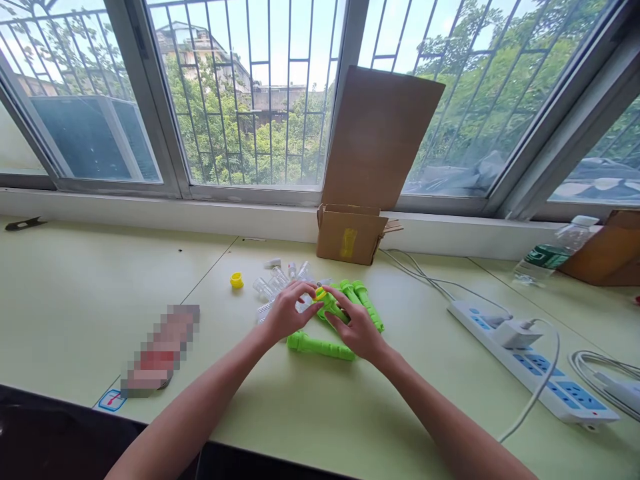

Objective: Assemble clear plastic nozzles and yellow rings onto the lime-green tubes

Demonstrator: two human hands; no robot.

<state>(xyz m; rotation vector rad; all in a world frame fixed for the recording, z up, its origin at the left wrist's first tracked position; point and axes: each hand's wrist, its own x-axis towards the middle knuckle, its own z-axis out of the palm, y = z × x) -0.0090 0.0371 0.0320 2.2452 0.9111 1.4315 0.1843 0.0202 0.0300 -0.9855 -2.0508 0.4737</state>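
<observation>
Fingertips of my left hand point(290, 312) are closed around a small yellow ring-like cap point(320, 294), with a bit of grey showing at its top. My right hand point(361, 328) grips a bright green plastic tube point(331, 308), whose capped end meets the left fingers. Part of this tube is hidden by the hands. Just below them another green tube point(320, 346) with a threaded end lies on the table, and more green tubes point(367, 303) lie beyond the right hand. Clear plastic cups point(264, 288) are clustered behind the left hand.
A loose yellow cap point(237, 281) sits left of the clear pieces. Against the window ledge stands an open cardboard box point(345, 233). At right are a white power strip point(533, 367) with cables and a water bottle point(550, 253). A blurred flat object point(160, 353) lies left.
</observation>
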